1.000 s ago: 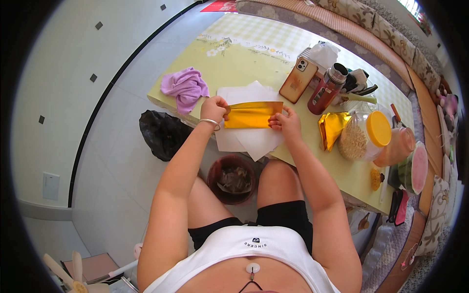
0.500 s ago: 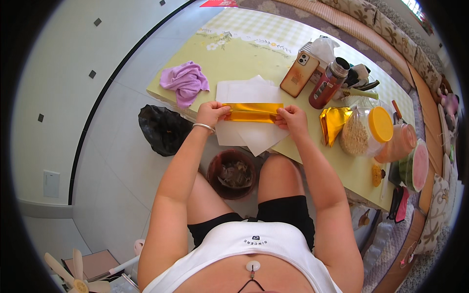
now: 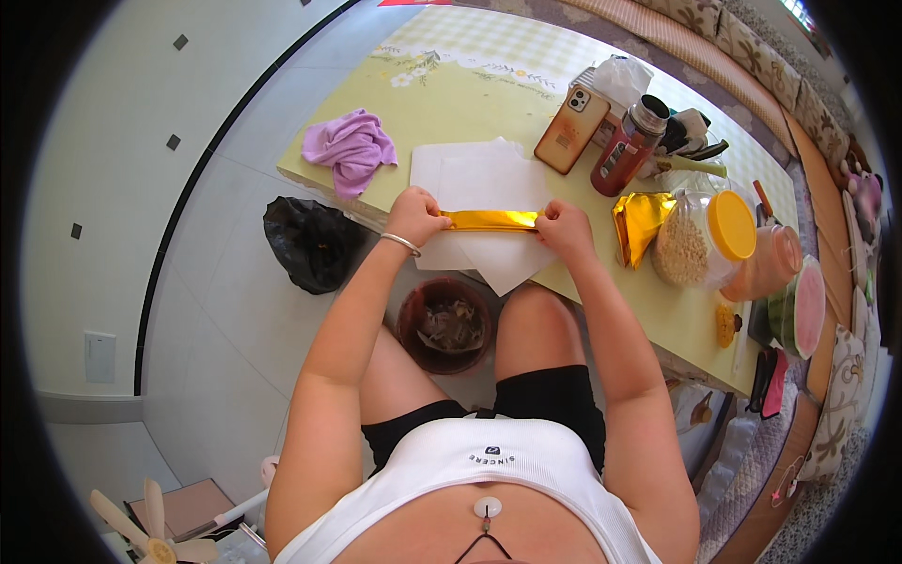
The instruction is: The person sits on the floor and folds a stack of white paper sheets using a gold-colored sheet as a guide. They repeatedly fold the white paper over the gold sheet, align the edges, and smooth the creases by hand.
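A narrow folded strip of shiny gold foil paper (image 3: 492, 221) stretches between my two hands, above several overlapping white sheets (image 3: 460, 174) at the table's near edge. Its left end is pinched in my left hand (image 3: 415, 215), which has a bangle at the wrist. My right hand (image 3: 566, 228) grips the right end, fingers curled in. More gold foil (image 3: 641, 226), in a folded stack, lies to the right, against a clear jar of oats (image 3: 686, 242) with a yellow lid.
A purple cloth (image 3: 350, 150) lies left on the table (image 3: 442, 103). Toward the back right are a phone (image 3: 571, 130), a red flask (image 3: 628, 150) and a cut watermelon (image 3: 803, 308). Below the edge are a dark red bin (image 3: 406, 329) and a black plastic bag (image 3: 310, 246).
The gold foil has gone from a wider piece with a crease along it to a narrower strip. My fingers have curled in further at both ends. The view has shifted slightly.
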Available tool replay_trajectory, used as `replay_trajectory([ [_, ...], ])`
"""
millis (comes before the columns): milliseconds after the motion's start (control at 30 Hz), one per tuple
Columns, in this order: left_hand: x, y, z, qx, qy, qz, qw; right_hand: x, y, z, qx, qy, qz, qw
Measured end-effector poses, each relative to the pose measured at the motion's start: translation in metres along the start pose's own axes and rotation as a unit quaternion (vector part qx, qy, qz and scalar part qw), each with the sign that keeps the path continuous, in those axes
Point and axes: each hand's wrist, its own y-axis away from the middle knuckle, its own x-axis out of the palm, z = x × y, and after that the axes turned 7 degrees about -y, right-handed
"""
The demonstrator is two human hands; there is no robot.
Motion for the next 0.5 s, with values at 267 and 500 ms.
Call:
replay_trajectory([
  [267, 0.003, 0.003, -0.005, 0.001, -0.042, -0.003, 0.999, 0.002, 0.015, 0.006, -0.085, 0.157, -0.048, 0.983],
  [500, 0.003, 0.003, -0.014, 0.005, -0.081, -0.007, 0.997, 0.013, 0.025, 0.018, -0.209, 0.271, -0.081, 0.936],
])
